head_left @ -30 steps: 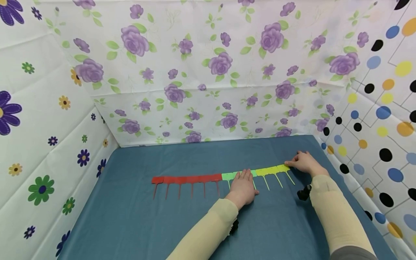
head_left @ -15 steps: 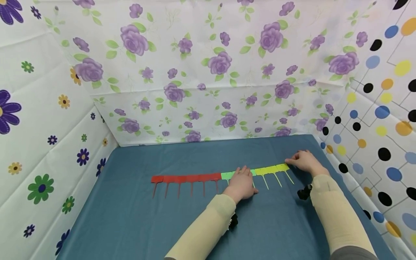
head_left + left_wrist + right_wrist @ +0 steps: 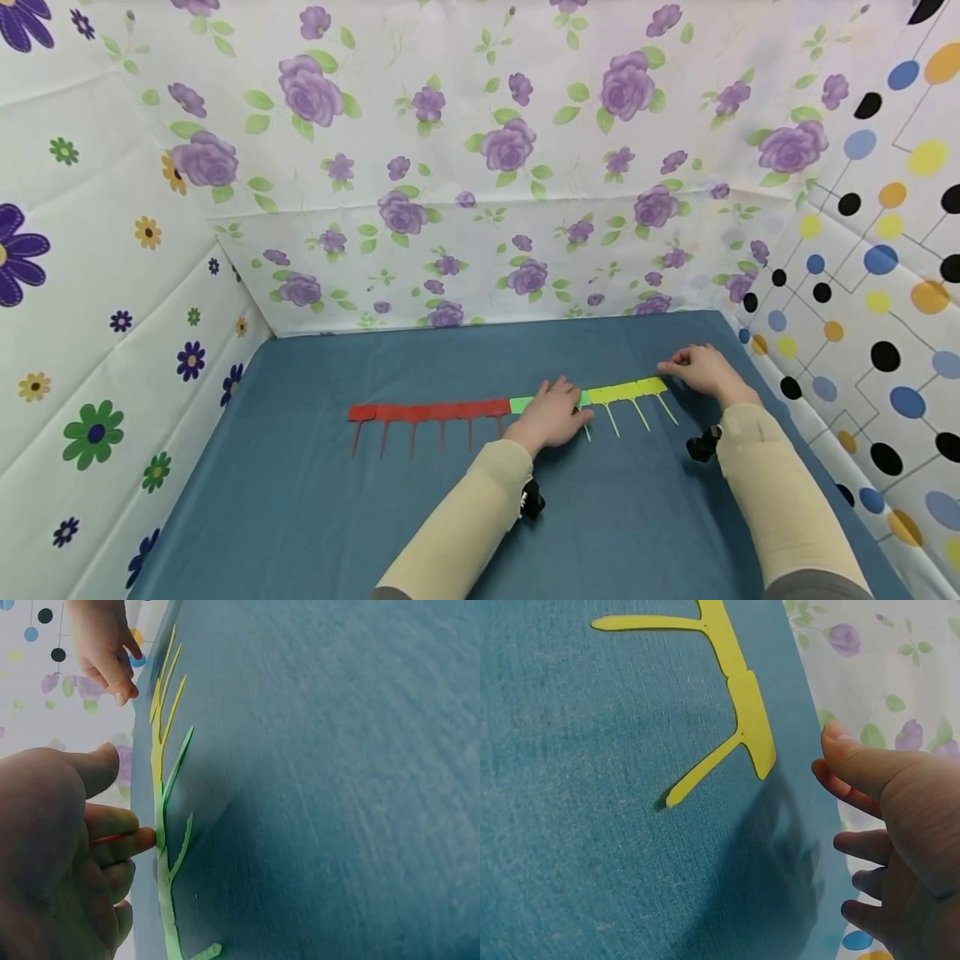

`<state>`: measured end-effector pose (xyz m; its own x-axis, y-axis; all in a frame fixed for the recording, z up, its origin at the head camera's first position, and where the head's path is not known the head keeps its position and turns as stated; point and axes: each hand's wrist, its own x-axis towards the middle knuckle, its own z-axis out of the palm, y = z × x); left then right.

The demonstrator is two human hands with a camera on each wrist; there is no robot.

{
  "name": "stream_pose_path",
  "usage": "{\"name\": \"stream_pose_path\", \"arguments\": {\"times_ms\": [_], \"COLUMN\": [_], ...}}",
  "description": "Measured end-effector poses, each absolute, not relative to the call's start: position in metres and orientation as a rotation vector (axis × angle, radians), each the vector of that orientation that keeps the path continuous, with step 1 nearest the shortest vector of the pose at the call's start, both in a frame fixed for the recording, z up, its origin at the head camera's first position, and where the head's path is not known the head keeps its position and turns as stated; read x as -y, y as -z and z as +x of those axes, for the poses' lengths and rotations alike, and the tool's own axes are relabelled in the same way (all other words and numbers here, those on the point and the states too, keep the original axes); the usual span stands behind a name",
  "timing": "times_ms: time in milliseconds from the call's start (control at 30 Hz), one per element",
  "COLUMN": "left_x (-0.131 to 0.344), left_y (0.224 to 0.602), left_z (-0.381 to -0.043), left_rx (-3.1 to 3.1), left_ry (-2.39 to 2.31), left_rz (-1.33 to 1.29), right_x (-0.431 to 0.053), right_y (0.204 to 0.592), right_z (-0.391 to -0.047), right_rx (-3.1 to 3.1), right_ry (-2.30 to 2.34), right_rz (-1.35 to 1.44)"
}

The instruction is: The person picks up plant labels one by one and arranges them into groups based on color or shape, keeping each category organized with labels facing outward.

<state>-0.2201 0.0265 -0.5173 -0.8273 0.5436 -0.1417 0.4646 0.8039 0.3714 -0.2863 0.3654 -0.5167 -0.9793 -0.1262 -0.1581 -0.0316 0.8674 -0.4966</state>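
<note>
A row of flat T-shaped tags with thin tails lies on the blue cloth: red tags [image 3: 431, 412] at the left, green tags [image 3: 520, 405] in the middle, yellow tags [image 3: 618, 392] at the right. My left hand [image 3: 551, 414] is over the green part and hides some of it. In the left wrist view its relaxed fingers hold nothing, and one fingertip appears to touch a green tag [image 3: 159, 799]. Beyond the right end is my right hand [image 3: 703, 371]. The right wrist view shows its loosely bent fingers apart from the last yellow tag [image 3: 751, 724], gripping nothing.
Blue cloth [image 3: 315, 500] covers the table. A purple-flowered sheet [image 3: 465, 167] hangs along the back edge. At the left stands a daisy-print sheet [image 3: 90, 333], at the right a dotted sheet [image 3: 847, 275]. Small black wrist cameras [image 3: 703, 444] hang below both wrists.
My left hand has shifted slightly left and away from me, baring more of the green tag at its right. My right hand stays nearly in place by the yellow end. The tags look unmoved.
</note>
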Motion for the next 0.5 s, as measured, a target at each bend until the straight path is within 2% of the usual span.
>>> {"name": "stream_pose_path", "arguments": {"times_ms": [267,367,500], "left_x": [-0.004,0.024,0.085], "left_y": [0.509,0.497,0.485], "left_z": [-0.223,-0.22,-0.205], "left_rx": [-2.754,-2.786,-2.847], "left_ry": [-0.655,-0.667,-0.603], "left_rz": [0.87,0.926,0.943], "right_x": [-0.363,-0.36,-0.358], "right_y": [0.512,0.508,0.505], "right_z": [-0.279,-0.267,-0.244], "right_rx": [-2.88,-2.893,-2.876], "right_ry": [0.787,0.787,0.792], "right_rz": [-0.135,-0.163,-0.255]}}
